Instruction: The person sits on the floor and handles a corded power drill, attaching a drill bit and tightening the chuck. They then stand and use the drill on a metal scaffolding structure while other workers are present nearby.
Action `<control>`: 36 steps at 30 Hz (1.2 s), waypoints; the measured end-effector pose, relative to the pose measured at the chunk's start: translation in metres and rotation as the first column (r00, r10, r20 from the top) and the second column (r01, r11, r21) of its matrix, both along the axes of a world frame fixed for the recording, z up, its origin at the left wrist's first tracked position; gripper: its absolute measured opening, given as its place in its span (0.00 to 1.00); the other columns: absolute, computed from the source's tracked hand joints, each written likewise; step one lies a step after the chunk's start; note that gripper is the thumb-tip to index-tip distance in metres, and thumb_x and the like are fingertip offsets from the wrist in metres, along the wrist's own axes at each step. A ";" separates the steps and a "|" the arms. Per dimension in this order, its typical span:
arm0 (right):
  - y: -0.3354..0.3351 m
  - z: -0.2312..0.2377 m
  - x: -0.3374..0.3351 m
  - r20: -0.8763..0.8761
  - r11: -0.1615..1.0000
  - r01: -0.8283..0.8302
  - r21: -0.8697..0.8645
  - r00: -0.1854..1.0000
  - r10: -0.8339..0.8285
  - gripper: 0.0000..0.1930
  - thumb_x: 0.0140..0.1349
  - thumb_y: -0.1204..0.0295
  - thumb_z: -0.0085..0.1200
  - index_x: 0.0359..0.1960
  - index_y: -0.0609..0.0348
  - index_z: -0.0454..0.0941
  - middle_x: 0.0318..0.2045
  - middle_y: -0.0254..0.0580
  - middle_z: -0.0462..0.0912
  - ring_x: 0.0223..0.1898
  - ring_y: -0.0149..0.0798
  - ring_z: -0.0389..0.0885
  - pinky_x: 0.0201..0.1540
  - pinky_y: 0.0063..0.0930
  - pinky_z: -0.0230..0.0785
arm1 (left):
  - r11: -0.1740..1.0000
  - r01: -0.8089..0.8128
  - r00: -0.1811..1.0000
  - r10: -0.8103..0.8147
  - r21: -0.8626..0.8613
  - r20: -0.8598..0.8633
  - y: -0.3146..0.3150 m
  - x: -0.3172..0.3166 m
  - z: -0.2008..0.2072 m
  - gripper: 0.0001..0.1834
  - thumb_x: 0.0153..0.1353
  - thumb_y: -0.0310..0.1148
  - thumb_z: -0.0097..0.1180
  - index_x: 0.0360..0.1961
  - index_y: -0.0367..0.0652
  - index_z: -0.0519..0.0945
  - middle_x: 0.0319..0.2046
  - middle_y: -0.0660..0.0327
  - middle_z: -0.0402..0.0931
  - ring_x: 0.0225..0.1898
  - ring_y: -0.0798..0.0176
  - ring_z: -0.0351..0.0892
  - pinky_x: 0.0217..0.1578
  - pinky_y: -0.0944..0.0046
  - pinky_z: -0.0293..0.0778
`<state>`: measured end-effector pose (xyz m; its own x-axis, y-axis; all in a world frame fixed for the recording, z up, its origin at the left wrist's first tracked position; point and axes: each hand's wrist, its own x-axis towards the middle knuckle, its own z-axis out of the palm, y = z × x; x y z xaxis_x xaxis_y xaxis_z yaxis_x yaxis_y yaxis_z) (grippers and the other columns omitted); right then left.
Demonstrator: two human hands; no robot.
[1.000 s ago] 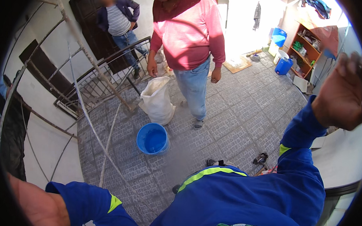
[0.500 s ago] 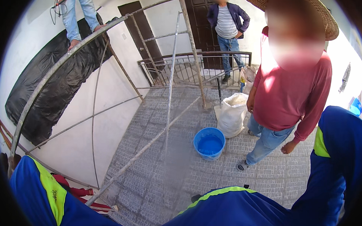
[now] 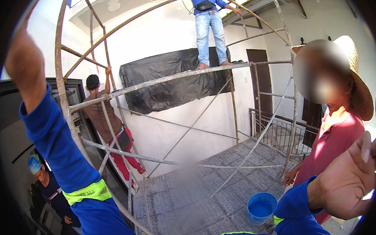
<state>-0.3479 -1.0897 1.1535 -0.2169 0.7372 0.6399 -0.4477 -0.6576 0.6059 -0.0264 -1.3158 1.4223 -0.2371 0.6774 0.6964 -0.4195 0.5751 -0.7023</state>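
My left hand (image 3: 25,61) is raised at the upper left, close to the scaffold upright (image 3: 58,47). Its fingers run into the dark rim, so whether it grips anything is hidden. My right hand (image 3: 346,180) is lifted at the right, palm partly showing, its fingers apart and nothing visible in them; the rim cuts off some fingertips. In the picture it overlaps the red shirt (image 3: 333,141) of a person in a straw hat. Blue sleeves with yellow-green bands cover both my arms.
Scaffold bars (image 3: 162,83) cross ahead, with a barefoot person (image 3: 210,34) standing on top. Another person (image 3: 107,124) reaches upward at the left; one in a patterned cap (image 3: 43,176) is lower left. A blue bucket (image 3: 261,206) stands on the tiles. Black plastic (image 3: 166,85) covers part of the wall.
The view has swung up and to the left. Both my hands have come into sight, and the bucket now appears lower and farther right. The white sack has left clear view.
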 end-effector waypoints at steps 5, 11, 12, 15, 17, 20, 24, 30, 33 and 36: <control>-0.018 -0.052 -0.004 -0.030 0.861 -0.129 0.492 0.986 0.165 0.27 0.70 0.50 0.49 0.55 0.64 0.72 0.27 0.38 0.75 0.26 0.29 0.69 0.28 0.19 0.63 | 0.642 -0.749 0.545 0.739 0.167 -0.397 0.017 0.025 0.056 0.28 0.64 0.51 0.58 0.63 0.56 0.74 0.69 0.62 0.62 0.61 0.52 0.74 0.56 0.48 0.77; -0.010 -0.071 0.022 -0.266 0.644 0.144 0.751 0.959 0.096 0.10 0.61 0.64 0.62 0.34 0.59 0.85 0.21 0.39 0.82 0.20 0.33 0.79 0.22 0.24 0.68 | 0.050 -0.830 -0.097 0.968 0.555 -0.233 0.091 0.082 0.088 0.37 0.58 0.54 0.62 0.67 0.54 0.71 0.74 0.54 0.52 0.73 0.48 0.54 0.64 0.27 0.57; -0.005 -0.072 0.027 -0.299 0.645 0.155 0.748 0.947 0.119 0.09 0.59 0.66 0.63 0.34 0.59 0.85 0.22 0.39 0.82 0.20 0.34 0.79 0.22 0.25 0.68 | 0.006 -0.798 -0.093 0.987 0.603 -0.133 0.106 0.085 0.092 0.37 0.58 0.55 0.62 0.67 0.54 0.71 0.74 0.54 0.52 0.73 0.48 0.54 0.64 0.27 0.56; 0.011 -0.071 0.045 -0.392 0.637 0.207 0.743 0.905 0.163 0.08 0.53 0.70 0.66 0.34 0.57 0.85 0.23 0.39 0.81 0.20 0.37 0.79 0.23 0.26 0.69 | -0.094 -0.779 -0.157 0.986 0.621 -0.048 0.138 0.091 0.098 0.37 0.59 0.56 0.61 0.67 0.53 0.71 0.74 0.55 0.53 0.71 0.46 0.59 0.65 0.32 0.59; 0.022 -0.069 0.061 -0.431 0.686 0.215 0.695 0.888 0.158 0.08 0.57 0.66 0.65 0.33 0.56 0.86 0.21 0.38 0.81 0.20 0.35 0.78 0.22 0.25 0.68 | -0.026 -0.793 -0.064 0.997 0.608 -0.042 0.152 0.095 0.097 0.36 0.59 0.55 0.61 0.67 0.53 0.71 0.74 0.55 0.52 0.68 0.46 0.64 0.64 0.38 0.63; 0.037 -0.070 0.083 -0.476 0.665 0.257 0.701 0.864 0.168 0.07 0.55 0.67 0.66 0.33 0.55 0.86 0.22 0.37 0.81 0.21 0.36 0.79 0.23 0.27 0.69 | 0.003 -0.800 -0.058 0.995 0.600 -0.083 0.170 0.107 0.091 0.34 0.61 0.54 0.59 0.65 0.50 0.73 0.72 0.54 0.56 0.62 0.46 0.73 0.61 0.51 0.71; 0.050 -0.088 0.106 -0.494 0.558 0.308 0.770 0.841 0.219 0.07 0.55 0.68 0.66 0.34 0.54 0.85 0.24 0.36 0.81 0.22 0.38 0.79 0.24 0.28 0.69 | 0.023 -0.731 0.121 0.988 0.682 0.097 0.190 0.115 0.075 0.33 0.60 0.56 0.59 0.61 0.46 0.76 0.59 0.52 0.74 0.55 0.52 0.80 0.54 0.53 0.76; 0.036 -0.160 0.165 -0.604 0.237 0.562 0.792 0.777 0.178 0.06 0.60 0.65 0.62 0.33 0.52 0.83 0.25 0.35 0.79 0.25 0.39 0.79 0.27 0.31 0.71 | 0.239 -0.855 0.396 0.874 0.461 0.281 0.199 0.138 -0.042 0.29 0.59 0.50 0.60 0.58 0.46 0.79 0.46 0.53 0.82 0.27 0.60 0.82 0.34 0.61 0.79; 0.034 -0.216 0.189 -0.666 0.011 0.702 0.712 0.671 0.326 0.08 0.62 0.63 0.60 0.34 0.52 0.83 0.27 0.36 0.80 0.28 0.41 0.81 0.30 0.34 0.72 | 0.341 -0.710 0.680 0.561 0.617 0.472 0.198 0.169 -0.138 0.27 0.59 0.46 0.62 0.57 0.46 0.79 0.44 0.54 0.82 0.34 0.57 0.82 0.37 0.60 0.78; 0.046 -0.278 0.199 -0.676 -0.098 0.789 0.607 0.577 0.458 0.10 0.64 0.61 0.57 0.36 0.53 0.83 0.30 0.38 0.82 0.32 0.44 0.82 0.32 0.38 0.73 | 0.342 -0.564 0.825 0.226 0.751 0.517 0.185 0.200 -0.255 0.25 0.57 0.42 0.65 0.55 0.45 0.80 0.43 0.53 0.80 0.36 0.54 0.83 0.37 0.59 0.77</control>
